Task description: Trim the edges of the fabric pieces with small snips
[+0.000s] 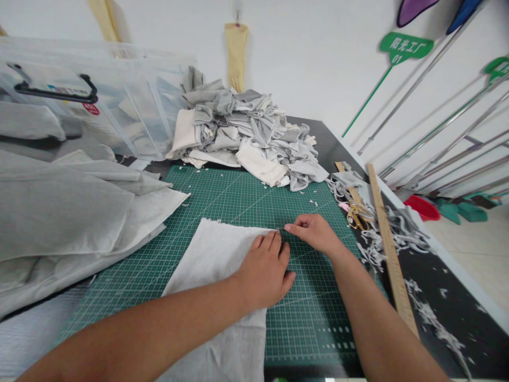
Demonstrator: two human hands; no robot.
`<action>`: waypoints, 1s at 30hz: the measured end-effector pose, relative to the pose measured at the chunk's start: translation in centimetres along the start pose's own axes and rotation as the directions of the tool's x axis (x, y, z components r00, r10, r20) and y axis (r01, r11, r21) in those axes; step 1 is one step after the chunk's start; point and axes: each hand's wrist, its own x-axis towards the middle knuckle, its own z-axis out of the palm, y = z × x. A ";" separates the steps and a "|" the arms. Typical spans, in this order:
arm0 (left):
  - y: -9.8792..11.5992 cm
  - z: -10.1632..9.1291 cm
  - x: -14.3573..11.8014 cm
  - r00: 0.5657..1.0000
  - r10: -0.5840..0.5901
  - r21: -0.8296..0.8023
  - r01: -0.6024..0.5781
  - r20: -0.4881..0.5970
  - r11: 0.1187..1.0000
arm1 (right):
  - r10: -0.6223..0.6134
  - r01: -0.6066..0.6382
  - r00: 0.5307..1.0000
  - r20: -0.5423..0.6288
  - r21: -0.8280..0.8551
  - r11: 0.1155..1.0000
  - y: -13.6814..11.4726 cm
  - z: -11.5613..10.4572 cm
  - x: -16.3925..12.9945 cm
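Observation:
A light grey-white piece of cloth (214, 254) lies on a green cutting mat (318, 297), its far edge slightly frayed. My left hand (266, 268) rests flat on the cloth near its far right corner, fingers stretched out and pressing down. Just beyond that corner, my right hand (312, 232) is closed in a pinch. Between its fingertips and the corner shows a thin dark bit, too small to name. The near end of the cloth is partly hidden under my left forearm.
Grey cloths (59, 207) are stacked at left, before a clear plastic bin (131, 106). A heap of crumpled cloth pieces (254, 132) sits at the back. At right lie gold-handled scissors (353, 218), a wooden ruler (387, 239) and fabric scraps (374, 249).

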 end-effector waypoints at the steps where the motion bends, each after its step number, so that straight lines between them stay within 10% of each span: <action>1: 0.0 0.0 0.0 1.000 0.000 0.002 0.000 0.000 1.000 | 0.006 -0.006 1.000 -0.003 0.058 0.998 -0.1 -0.1 -0.1; 6: 0.0 0.2 -0.1 1.000 -0.003 0.007 0.003 0.001 1.000 | 0.034 -0.010 0.997 -0.066 0.334 0.942 0.0 -0.4 -0.3; 14: 0.1 0.0 0.0 1.000 -0.005 -0.004 0.005 0.004 1.000 | -0.026 0.028 1.000 0.016 -0.102 0.994 0.2 0.6 0.1; 30: 0.2 0.1 0.1 1.000 -0.008 -0.008 0.008 -0.005 1.000 | -0.035 0.025 0.999 -0.037 -0.231 0.973 -0.2 1.6 0.1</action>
